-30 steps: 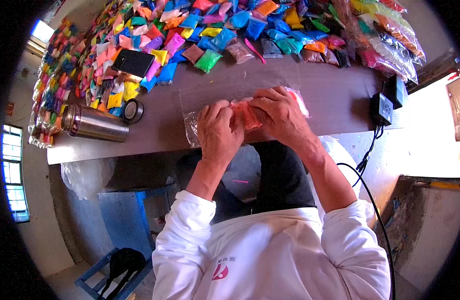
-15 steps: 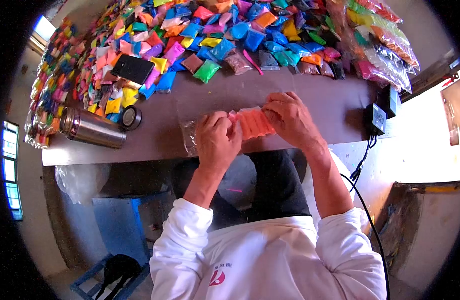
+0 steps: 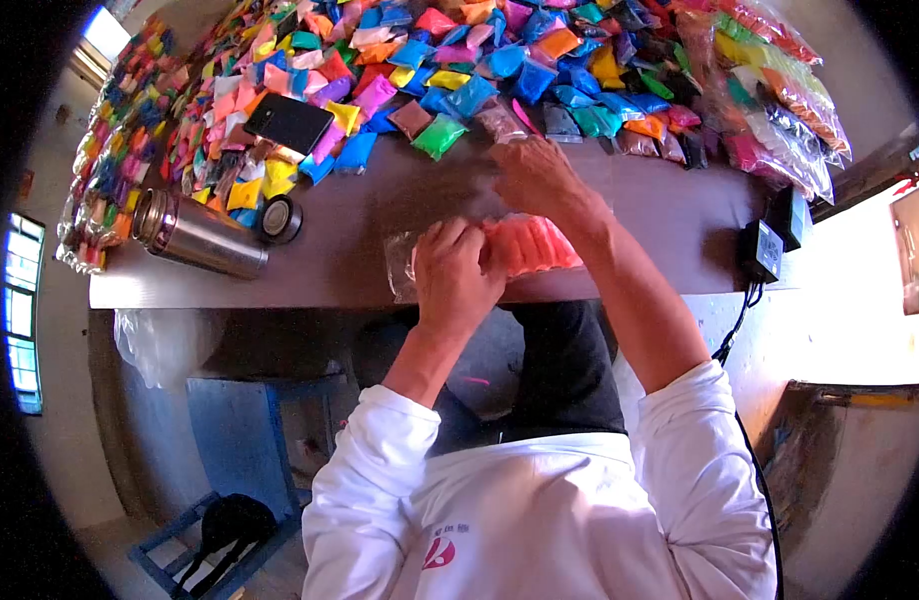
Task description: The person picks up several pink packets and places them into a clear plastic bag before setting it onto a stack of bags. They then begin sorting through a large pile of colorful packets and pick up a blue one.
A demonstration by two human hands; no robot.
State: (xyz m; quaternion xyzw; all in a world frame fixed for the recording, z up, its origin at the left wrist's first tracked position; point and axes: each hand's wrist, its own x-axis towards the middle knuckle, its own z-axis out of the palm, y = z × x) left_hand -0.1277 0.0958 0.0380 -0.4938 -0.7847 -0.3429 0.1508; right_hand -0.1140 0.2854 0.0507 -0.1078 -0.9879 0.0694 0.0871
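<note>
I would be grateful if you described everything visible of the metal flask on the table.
The flask is a shiny, silver-coloured cylinder, apparently steel. It lies on its side on the table, its ringed end pointing left. What may be its round, dark-rimmed lid is off, beside the other end. Neither the left hand nor the right hand touches it.

Right hand [image 3: 536, 172] blurring, fingertips unclear; left fingers [image 3: 477, 250] covering one end of coral packet [image 3: 530, 246].

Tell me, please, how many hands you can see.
2: the left hand at the left end of the coral packet, the right hand farther forward, near the pink stick.
</note>
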